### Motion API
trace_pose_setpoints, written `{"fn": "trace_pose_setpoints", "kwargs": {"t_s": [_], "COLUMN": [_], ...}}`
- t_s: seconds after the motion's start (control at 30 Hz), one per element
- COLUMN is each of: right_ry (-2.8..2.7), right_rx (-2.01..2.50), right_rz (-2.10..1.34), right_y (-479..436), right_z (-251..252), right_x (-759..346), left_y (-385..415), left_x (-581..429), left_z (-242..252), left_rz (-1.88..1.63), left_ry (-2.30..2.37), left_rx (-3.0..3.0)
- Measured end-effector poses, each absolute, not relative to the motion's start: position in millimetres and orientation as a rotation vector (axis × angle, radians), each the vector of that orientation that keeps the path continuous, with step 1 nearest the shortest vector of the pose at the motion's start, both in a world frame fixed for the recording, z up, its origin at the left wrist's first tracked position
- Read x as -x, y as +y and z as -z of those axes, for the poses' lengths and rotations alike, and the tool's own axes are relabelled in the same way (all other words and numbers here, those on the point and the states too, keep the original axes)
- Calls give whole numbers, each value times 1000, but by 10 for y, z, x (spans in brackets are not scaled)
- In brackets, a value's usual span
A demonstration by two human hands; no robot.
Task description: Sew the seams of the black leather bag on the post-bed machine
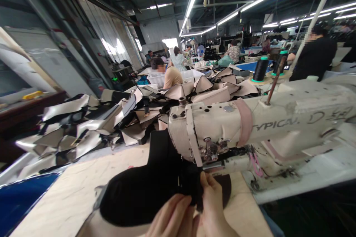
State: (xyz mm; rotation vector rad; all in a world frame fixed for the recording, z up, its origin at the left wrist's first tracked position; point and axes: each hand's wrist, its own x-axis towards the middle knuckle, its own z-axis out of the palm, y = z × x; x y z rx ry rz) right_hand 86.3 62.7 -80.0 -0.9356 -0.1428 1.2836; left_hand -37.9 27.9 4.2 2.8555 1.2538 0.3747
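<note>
Both hands pinched the black fabric (144, 192) on the bench (63, 200), the left hand (172, 216) beside the right hand (213, 207), just below the sewing machine (250, 129), whose head hid the needle. Cut pieces (83, 122) lay heaped behind, thread spools (260, 69) beyond.

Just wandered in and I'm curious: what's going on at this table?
A person sits at a cream industrial sewing machine, both hands on a piece of black fabric lying under its head. The left hand and right hand pinch the fabric's edge near the needle area. Behind, a heap of beige and black cut pieces covers the table; other workers sit farther back.
</note>
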Motion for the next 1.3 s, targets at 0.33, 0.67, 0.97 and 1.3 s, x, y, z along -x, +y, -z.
{"fn": "trace_pose_setpoints", "kwargs": {"t_s": [0.33,0.67,0.97,1.3], "right_ry": [-232,-183,-95,-86], "right_rx": [991,939,924,915], "right_rz": [-1225,-1324,-1357,-1338], "right_y": [593,602,604,611], "right_z": [775,835,812,787], "right_x": [-915,-893,-883,-918], "left_y": [683,1005,1052,1040], "left_x": [-505,-292,-312,-283], "left_z": [95,297,280,285], "left_rz": [61,-106,-142,1], "left_ry": [2049,1859,1851,1845], "left_rx": [-2209,-2034,-2003,-2114]}}
